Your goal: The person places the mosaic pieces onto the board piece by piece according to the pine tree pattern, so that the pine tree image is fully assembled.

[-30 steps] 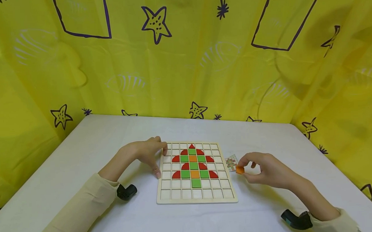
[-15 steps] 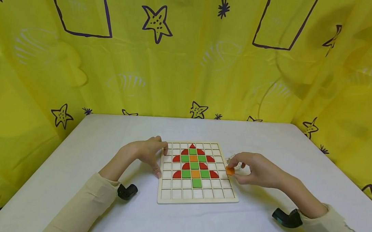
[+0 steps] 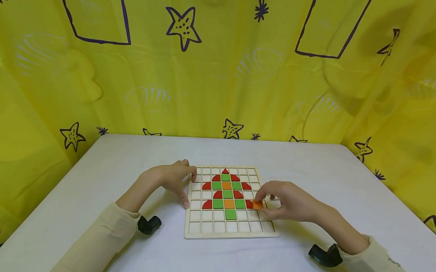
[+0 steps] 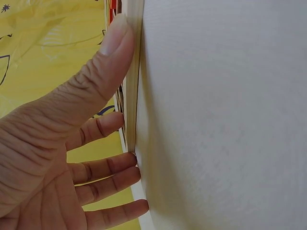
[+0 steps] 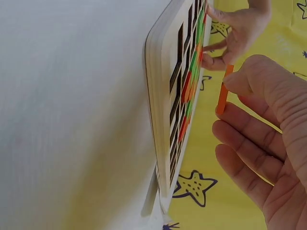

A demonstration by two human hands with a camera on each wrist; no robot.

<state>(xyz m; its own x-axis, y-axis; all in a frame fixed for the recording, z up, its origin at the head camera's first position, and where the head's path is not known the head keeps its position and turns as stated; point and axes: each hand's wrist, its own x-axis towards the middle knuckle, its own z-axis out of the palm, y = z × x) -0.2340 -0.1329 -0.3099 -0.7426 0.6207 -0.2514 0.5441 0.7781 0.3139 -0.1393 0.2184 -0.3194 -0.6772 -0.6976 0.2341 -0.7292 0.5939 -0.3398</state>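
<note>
Between the thumb and fingertips of my right hand (image 3: pixel 292 201) is a thin orange square tile (image 3: pixel 257 204), pinched above the right part of a wooden grid board (image 3: pixel 210 235). In the right wrist view the tile (image 5: pixel 224 90) appears edge-on, raised off the board's face. Several green squares (image 3: pixel 230 214), orange squares (image 3: pixel 228 203) and red curved pieces (image 3: pixel 207 205) form a tree shape on the board, topped by a red triangle (image 3: pixel 225 171). My left hand (image 3: pixel 172 179) rests at the board's left edge, its thumb against the side (image 4: pixel 112 52) and its fingers extended.
The board lies on a white-covered table (image 3: pixel 143 258). A yellow curtain (image 3: pixel 216 80) with dark star drawings hangs behind and at both sides. Black wrist devices show at the left cuff (image 3: pixel 149 225) and right cuff (image 3: pixel 326 255).
My right hand has carried the orange tile leftward from beside the board to over its right side, covering the small picture card on the table. My left hand has stayed in place.
</note>
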